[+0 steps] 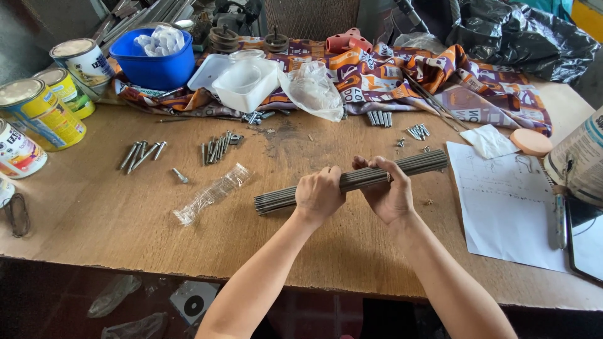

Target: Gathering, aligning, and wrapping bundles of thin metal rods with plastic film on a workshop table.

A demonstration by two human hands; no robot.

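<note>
A long bundle of thin grey metal rods (421, 163) lies across the middle of the wooden table (94, 220), slanting up to the right. My left hand (319, 194) grips the bundle near its middle. My right hand (387, 191) is wrapped around it just to the right, fingers curled over the top. Both ends of the bundle stick out past my hands. An empty clear plastic sleeve (212, 193) lies on the table left of the bundle.
Loose screws (142, 154) and bolts (217, 149) lie at the left. Paint tins (38, 113) line the left edge. A blue bowl (154, 63), white containers (242, 81), patterned cloth (440, 81) sit behind. A paper sheet (505, 207) and a pen (560, 213) lie at right.
</note>
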